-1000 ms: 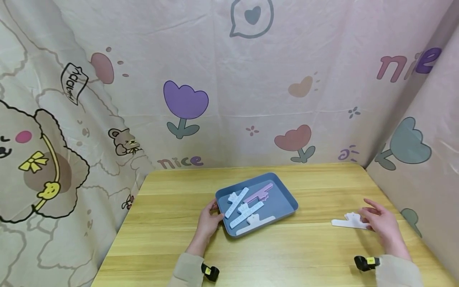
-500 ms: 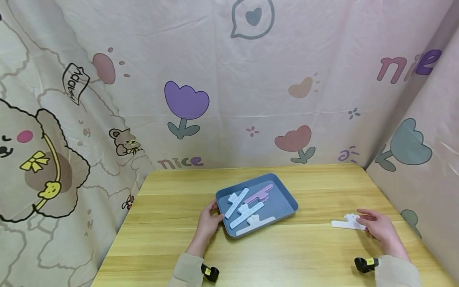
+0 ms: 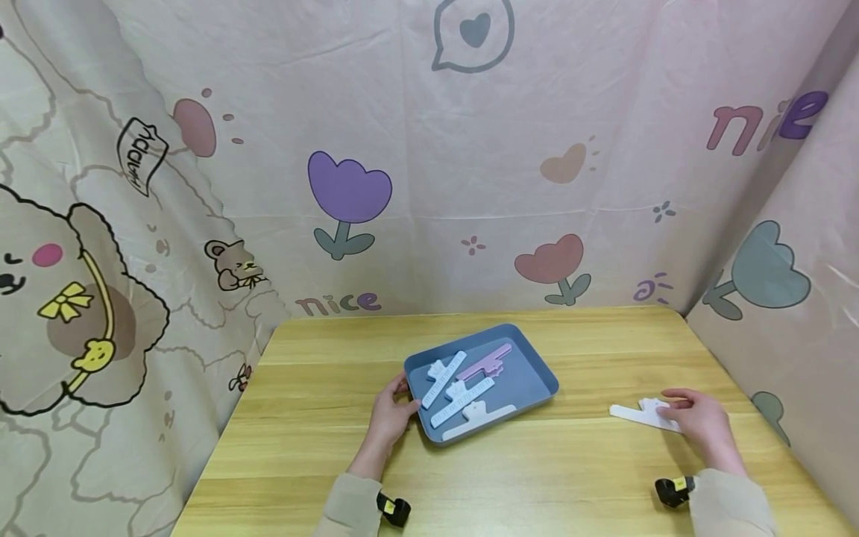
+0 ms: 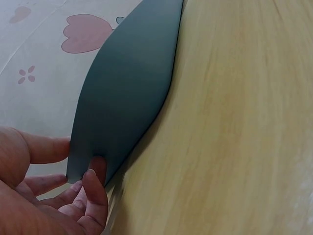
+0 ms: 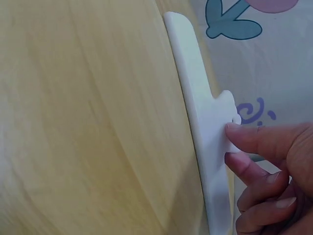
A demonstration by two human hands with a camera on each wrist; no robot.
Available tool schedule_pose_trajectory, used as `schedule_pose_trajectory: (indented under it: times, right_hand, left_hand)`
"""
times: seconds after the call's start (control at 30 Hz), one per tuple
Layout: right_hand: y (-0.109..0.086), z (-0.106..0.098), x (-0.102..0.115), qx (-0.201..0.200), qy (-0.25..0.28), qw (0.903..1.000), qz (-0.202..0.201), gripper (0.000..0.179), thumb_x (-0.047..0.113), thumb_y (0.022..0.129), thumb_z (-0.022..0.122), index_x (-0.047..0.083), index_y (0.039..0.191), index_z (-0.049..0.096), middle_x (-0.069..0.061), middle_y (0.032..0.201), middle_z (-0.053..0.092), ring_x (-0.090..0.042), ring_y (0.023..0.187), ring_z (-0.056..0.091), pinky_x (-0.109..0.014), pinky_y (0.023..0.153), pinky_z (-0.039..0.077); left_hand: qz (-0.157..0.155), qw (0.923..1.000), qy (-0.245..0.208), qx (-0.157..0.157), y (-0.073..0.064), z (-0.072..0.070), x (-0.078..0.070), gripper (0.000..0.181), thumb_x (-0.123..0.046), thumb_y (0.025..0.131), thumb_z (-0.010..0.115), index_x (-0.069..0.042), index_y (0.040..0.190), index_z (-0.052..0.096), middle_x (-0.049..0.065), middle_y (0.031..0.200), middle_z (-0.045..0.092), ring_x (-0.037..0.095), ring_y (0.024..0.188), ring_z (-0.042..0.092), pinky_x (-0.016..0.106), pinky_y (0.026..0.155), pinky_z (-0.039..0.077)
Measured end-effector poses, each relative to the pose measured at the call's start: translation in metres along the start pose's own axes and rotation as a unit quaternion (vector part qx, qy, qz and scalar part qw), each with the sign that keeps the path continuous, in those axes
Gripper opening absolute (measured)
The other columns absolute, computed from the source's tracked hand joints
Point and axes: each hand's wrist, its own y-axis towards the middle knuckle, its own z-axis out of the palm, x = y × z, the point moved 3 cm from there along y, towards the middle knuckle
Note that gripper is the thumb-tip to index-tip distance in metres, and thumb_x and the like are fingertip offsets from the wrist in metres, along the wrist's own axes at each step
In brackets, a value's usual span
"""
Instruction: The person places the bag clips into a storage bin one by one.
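My left hand grips the left corner of a blue-grey tray, its fingers and thumb around the outer wall. In the left wrist view, fingers press against the tray's wall. Inside the tray lie two pale blue ruler-marked clips, one behind the other, a purple clip and a white clip. To the right, my right hand pinches another white clip by its shaped handle. The right wrist view shows this clip's long bar lying close over the table.
The wooden table carries the tray near its middle. Patterned curtains hang behind the table and along both sides. A small black camera is strapped to the left wrist, another to the right.
My right hand has come down and to the left onto the white clip and pinches it. The clip has shifted slightly left and turned. The left hand and tray stay in place.
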Motion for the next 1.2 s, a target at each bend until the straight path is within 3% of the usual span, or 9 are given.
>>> schedule_pose_trajectory:
  times: [0.27,0.43,0.7,0.93,1.2]
  right_hand:
    - [0.003,0.005,0.003,0.030,-0.001,0.9996,-0.003,0.045,0.021,0.092,0.067,-0.008,0.126,0.059,-0.020,0.102,0.066,-0.028,0.086,0.060,-0.031,0.064,0.044]
    - [0.002,0.009,0.009,0.045,0.005,0.9989,-0.014,0.037,0.017,0.095,0.062,-0.008,0.123,0.061,-0.022,0.105,0.066,-0.028,0.091,0.059,-0.035,0.071,0.040]
    - [0.000,0.017,0.011,0.067,0.041,0.9965,-0.028,0.041,0.021,0.095,0.063,-0.009,0.123,0.061,-0.021,0.113,0.066,-0.013,0.088,0.053,-0.028,0.071,0.040]
    - [-0.005,0.028,0.017,0.071,0.120,0.9903,0.001,0.047,0.022,0.094,0.066,-0.010,0.126,0.057,0.000,0.085,0.062,-0.009,0.063,0.048,-0.026,0.054,0.043]
    - [-0.009,0.037,0.033,0.049,0.172,0.9839,0.008,0.044,0.019,0.092,0.068,-0.011,0.122,0.059,0.004,0.085,0.062,-0.007,0.059,0.047,-0.025,0.050,0.043]
  left_hand:
    - [0.003,1.0000,-0.004,0.003,0.000,0.000,0.000,0.065,0.008,0.086,0.066,0.001,0.146,0.042,0.025,0.128,0.052,0.033,0.103,0.055,0.034,0.057,0.052]
    - [0.003,1.0000,-0.003,0.006,0.000,0.000,0.000,0.065,0.008,0.086,0.066,0.001,0.146,0.042,0.025,0.129,0.052,0.034,0.105,0.054,0.035,0.060,0.052]
    - [-0.006,1.0000,0.000,0.004,0.000,0.000,0.000,0.064,0.007,0.087,0.065,-0.001,0.146,0.042,0.023,0.130,0.052,0.034,0.110,0.052,0.033,0.062,0.051]
    - [-0.001,0.9999,-0.008,0.007,0.000,0.000,0.001,0.065,0.007,0.086,0.066,0.000,0.146,0.042,0.025,0.129,0.051,0.032,0.099,0.056,0.034,0.057,0.051]
    - [-0.003,0.9999,-0.007,0.008,-0.001,0.000,0.001,0.064,0.007,0.087,0.066,0.000,0.146,0.042,0.024,0.130,0.051,0.031,0.098,0.056,0.034,0.058,0.051]
